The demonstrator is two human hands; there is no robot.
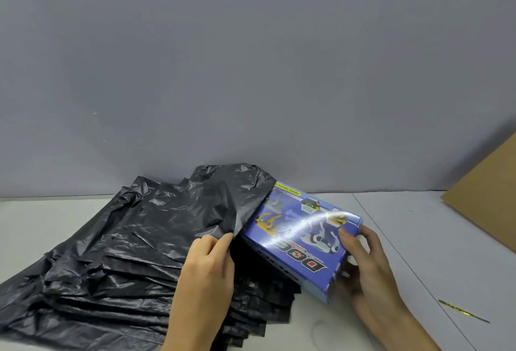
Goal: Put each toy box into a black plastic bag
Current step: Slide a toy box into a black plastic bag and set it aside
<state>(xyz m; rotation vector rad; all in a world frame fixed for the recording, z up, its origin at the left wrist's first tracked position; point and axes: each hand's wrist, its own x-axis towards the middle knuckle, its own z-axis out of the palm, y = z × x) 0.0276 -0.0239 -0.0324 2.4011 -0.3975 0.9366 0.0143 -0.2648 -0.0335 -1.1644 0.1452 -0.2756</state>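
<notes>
**Box going in, mouth held up**

Left hand (208,260) pinches the upper lip of the top black bag (212,205) between thumb and fingers, lifted clear of the stack. Reason seems plain: raised edge keeps the mouth gaping toward the box.

Right hand (363,261) grips the blue toy box (301,236) at its near end, thumb on the printed top face, fingers wrapped under. Holding the trailing end likely lets it push from behind.

Box sits tilted, far end already under the lifted plastic, most of it out in the open, just above the white table (418,225).

Stack of spare black bags (97,281) fanned flat beneath, edges stepped, probably for peeling one at a time.

Cardboard sheet (485,191) leans at right. Gold twist tie (463,311) lies near the right forearm, well apart from the box.
</notes>
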